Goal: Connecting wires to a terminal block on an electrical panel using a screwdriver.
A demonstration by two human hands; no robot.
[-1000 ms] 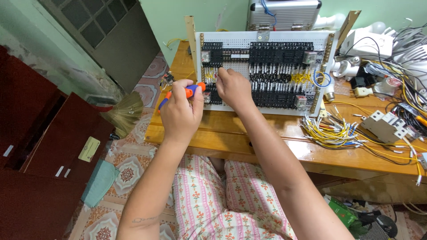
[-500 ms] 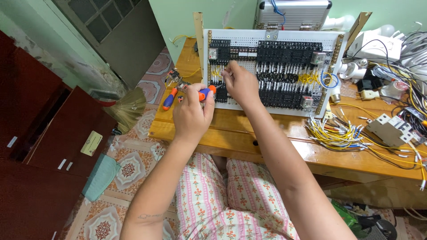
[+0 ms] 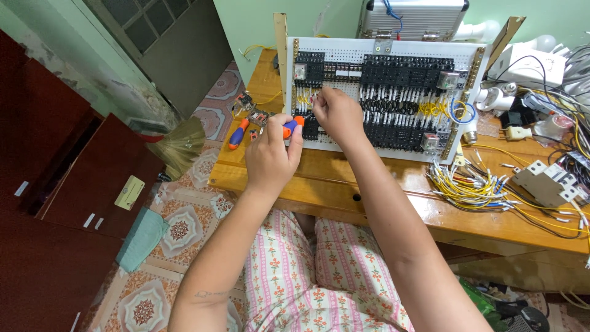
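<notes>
A white perforated panel (image 3: 344, 50) stands tilted on the wooden table (image 3: 381, 184), packed with black terminal blocks, relays and yellow wires. My left hand (image 3: 273, 157) grips an orange and blue screwdriver (image 3: 291, 127) with its tip aimed at the panel's lower left. My right hand (image 3: 337, 114) rests on the panel just right of the tool; its fingertips pinch at a yellow wire by the terminals, though the grip is partly hidden.
A second orange and blue screwdriver (image 3: 238, 134) lies on the table's left end. Loose yellow wires (image 3: 470, 184) and grey breakers (image 3: 544, 184) sit at the right. A metal case (image 3: 413, 17) stands behind the panel. A dark red cabinet (image 3: 55, 184) is at the left.
Both hands stay at the lower left of the panel. My right hand has shifted slightly lower along the terminals, and the view has drifted a little.
</notes>
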